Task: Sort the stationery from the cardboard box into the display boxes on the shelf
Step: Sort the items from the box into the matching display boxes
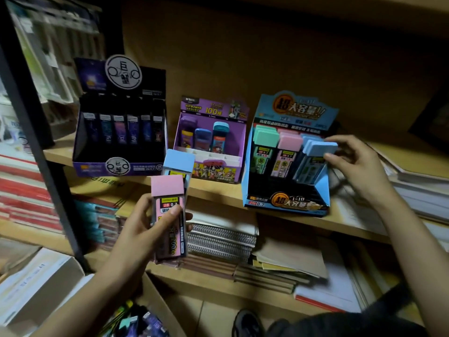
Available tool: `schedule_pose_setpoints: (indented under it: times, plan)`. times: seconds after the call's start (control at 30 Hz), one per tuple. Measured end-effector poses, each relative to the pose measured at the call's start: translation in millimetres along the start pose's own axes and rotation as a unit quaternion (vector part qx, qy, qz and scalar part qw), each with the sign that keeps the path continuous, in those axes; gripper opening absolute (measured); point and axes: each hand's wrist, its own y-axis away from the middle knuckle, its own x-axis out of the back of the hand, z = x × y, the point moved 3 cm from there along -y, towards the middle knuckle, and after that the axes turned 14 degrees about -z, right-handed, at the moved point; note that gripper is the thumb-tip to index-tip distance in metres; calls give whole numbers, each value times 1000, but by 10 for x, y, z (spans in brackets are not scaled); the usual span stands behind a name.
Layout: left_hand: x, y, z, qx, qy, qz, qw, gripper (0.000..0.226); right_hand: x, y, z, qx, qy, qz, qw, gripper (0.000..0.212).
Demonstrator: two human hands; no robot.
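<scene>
Three boxes on the shelf [218,190]: dark box [92,166], purple box [213,170], blue box [286,200]. Left hand [145,224], fingers curled, grips two cases, pink case [167,190] before blue case [178,159]. Right hand [357,164] pinches a third case [320,148] in the blue box's right column.

— What sits around the spiral notebooks [220,239]?
— Just right of them, a loose pile of tan booklets [291,259]. Far left, a black metal post [65,215], and past it red-and-white stacked books [21,190].
— Anything lower?
— A dark shoe [246,322] (only partly in view), below them and slightly right.
— Higher?
— White paper stacks [422,188], up to their right.
</scene>
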Motion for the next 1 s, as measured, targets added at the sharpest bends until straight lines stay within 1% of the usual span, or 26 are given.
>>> schedule_pose_setpoints:
  times: [0.07,0.13,0.23,0.4,0.47,0.53,0.63,0.77,0.83,0.87,0.93,0.97,1.0]
  plan:
    - [-8,-2,-15,1,3,-5,1000,25,-32,-4,28,1,-11,37,999,33]
    - [-23,-5,-26,3,9,-8,1000,24,-85,-11,16,0,26,52,998,30]
    - [-53,-5,-28,5,12,-9,1000,25,-133,-48,8,1,72,69,995,30]
    - [-99,-9,-19,7,9,-14,1000,26,-218,-110,32,-9,11,73,997,33]
    - [-113,-8,-16,7,9,-15,1000,26,-198,-114,67,-18,6,86,996,34]
    - [-127,-7,-7,3,11,-15,1000,27,-176,-106,122,-41,15,103,994,31]
    - [-143,-10,-1,-3,13,-15,1000,28,-168,-85,188,-69,101,114,986,23]
    - [-135,-15,-23,-6,18,-28,999,32,-172,-60,128,-89,196,131,968,25]
    - [-121,-22,-48,-9,26,-38,999,32,-210,-43,-13,-83,228,153,958,25]
    - [-120,-31,-63,-11,30,-43,999,32,-256,-36,-115,-65,232,160,957,24]
    - [-119,-48,-83,-16,33,-53,998,32,-413,-28,-361,-22,192,139,971,17]
    - [-128,-56,-91,-20,31,-56,998,32,-527,-21,-488,-10,140,99,985,13]
    - [-140,-66,-102,-23,27,-58,998,31,-672,-9,-611,-10,67,38,997,10]
